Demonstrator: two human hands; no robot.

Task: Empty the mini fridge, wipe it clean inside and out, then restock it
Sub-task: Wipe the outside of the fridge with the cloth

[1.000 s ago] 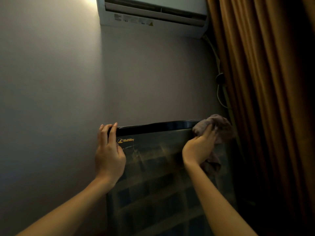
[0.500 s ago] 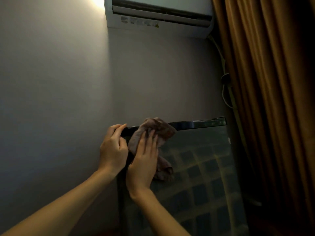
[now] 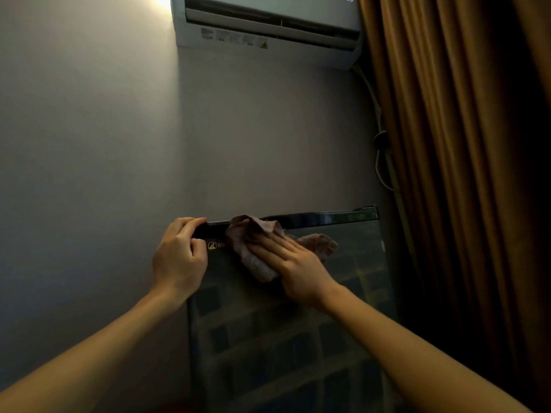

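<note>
— Which way is the mini fridge (image 3: 283, 338)?
— Tall, door facing me, by the wall (image 3: 89, 174). My left hand (image 3: 179, 257) curls round its top corner. My right hand (image 3: 298, 266), fingers straight, presses the cloth (image 3: 249, 232) on it. Its bottom is cut off.

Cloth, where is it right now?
In the head view the cloth is pressed under the right hand against the mini fridge front near its top edge, just right of the left hand.
</note>
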